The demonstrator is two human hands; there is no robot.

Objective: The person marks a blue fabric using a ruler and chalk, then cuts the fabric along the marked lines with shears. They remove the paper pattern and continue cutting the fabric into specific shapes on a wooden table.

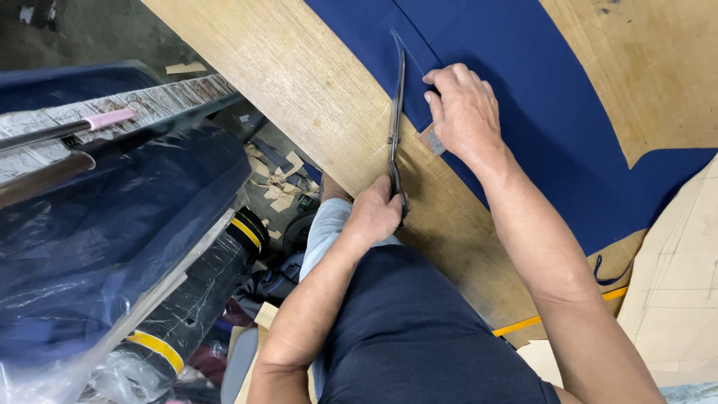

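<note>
Two hands share the work at the edge of the wooden cutting table (299, 82). Closest to the table edge, the left hand (374, 213) is wrapped tight around the handles of the long black shears (395, 123), whose blades run away from that edge and into the navy cloth (523, 90). Whether the blades are parted or shut I cannot tell; they look nearly together. Farther in from the edge, the right hand (464, 112) lies on the cloth just beside the blades, fingers curled and pressing down, with a small grey chip (432, 139), perhaps chalk, under its heel.

To cut well here, the lower blade should probably keep gliding on the tabletop while the pressing hand holds the cloth taut close to the cut, fingertips clear of the blades. Long, even strokes likely give a cleaner edge than short snips.
</note>
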